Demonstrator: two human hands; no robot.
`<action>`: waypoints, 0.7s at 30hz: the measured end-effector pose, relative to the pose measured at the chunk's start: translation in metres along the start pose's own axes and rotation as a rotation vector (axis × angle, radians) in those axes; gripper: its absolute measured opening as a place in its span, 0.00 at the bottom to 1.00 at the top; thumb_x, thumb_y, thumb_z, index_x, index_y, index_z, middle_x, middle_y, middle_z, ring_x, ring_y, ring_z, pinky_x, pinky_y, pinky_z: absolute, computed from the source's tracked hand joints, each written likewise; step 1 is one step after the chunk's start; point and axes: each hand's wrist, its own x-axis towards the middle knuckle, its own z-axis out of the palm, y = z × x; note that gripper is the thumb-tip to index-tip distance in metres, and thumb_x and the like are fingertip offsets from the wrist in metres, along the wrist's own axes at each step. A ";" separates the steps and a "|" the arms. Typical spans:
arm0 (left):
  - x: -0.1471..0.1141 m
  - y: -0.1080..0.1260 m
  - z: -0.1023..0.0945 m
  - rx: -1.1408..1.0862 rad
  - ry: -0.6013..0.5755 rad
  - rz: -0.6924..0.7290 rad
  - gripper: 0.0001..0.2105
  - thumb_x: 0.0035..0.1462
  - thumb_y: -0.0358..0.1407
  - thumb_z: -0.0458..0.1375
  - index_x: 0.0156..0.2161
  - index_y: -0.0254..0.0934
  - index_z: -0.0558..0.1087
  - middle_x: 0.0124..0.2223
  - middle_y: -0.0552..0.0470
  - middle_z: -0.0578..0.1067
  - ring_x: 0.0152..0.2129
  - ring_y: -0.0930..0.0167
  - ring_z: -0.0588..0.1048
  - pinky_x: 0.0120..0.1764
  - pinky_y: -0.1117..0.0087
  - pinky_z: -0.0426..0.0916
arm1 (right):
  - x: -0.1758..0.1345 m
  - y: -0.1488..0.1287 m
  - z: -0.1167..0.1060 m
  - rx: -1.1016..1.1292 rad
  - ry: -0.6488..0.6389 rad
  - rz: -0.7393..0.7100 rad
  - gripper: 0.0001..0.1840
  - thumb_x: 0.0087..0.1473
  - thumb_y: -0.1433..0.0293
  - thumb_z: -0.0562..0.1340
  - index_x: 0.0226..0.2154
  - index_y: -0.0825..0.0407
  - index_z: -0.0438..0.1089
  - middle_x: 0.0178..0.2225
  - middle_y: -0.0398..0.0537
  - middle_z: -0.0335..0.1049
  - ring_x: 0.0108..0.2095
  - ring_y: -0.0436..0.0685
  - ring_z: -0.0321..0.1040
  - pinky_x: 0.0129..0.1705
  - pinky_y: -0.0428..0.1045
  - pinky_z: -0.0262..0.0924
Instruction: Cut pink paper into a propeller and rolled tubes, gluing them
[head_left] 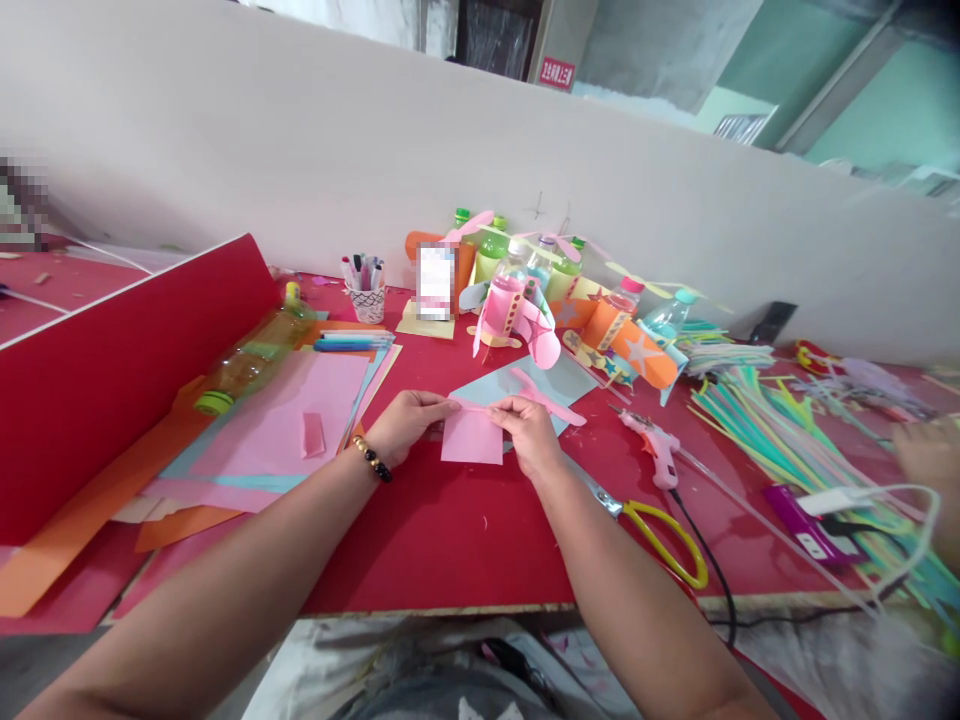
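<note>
A small pink sheet of paper hangs between my two hands, its top edge pinched at both corners. My left hand, with a beaded bracelet at the wrist, is closed on the upper left corner. My right hand grips the upper right corner. Behind the paper lies a light blue sheet with a pink propeller-shaped strip on it. To the right of my right forearm are yellow-handled scissors, partly hidden by the arm, and a pink glue gun.
Stacked coloured paper and a plastic bottle lie left, beside a red divider. Bottle planes, a pen cup and a blurred phone-like screen stand behind. Right are coloured strips, a purple power strip and another person's hand.
</note>
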 end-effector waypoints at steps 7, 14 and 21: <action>0.001 -0.001 -0.001 0.068 0.007 0.045 0.14 0.40 0.44 0.65 0.25 0.31 0.74 0.22 0.52 0.73 0.18 0.75 0.69 0.25 0.73 0.66 | 0.001 0.003 -0.001 -0.019 -0.004 0.014 0.07 0.38 0.65 0.67 0.22 0.52 0.73 0.22 0.43 0.69 0.24 0.50 0.61 0.29 0.47 0.56; 0.003 -0.003 -0.001 0.048 0.021 0.044 0.15 0.40 0.44 0.65 0.27 0.31 0.75 0.24 0.51 0.74 0.20 0.74 0.70 0.26 0.73 0.66 | -0.001 0.001 -0.001 -0.055 -0.010 0.003 0.08 0.38 0.64 0.67 0.23 0.52 0.73 0.20 0.41 0.68 0.23 0.50 0.60 0.28 0.47 0.55; 0.003 -0.005 -0.002 0.022 -0.010 0.050 0.13 0.39 0.41 0.66 0.28 0.32 0.76 0.25 0.50 0.75 0.22 0.73 0.72 0.28 0.72 0.67 | -0.002 0.000 0.001 -0.054 -0.009 0.016 0.08 0.38 0.65 0.67 0.22 0.52 0.73 0.21 0.42 0.69 0.23 0.50 0.60 0.28 0.47 0.55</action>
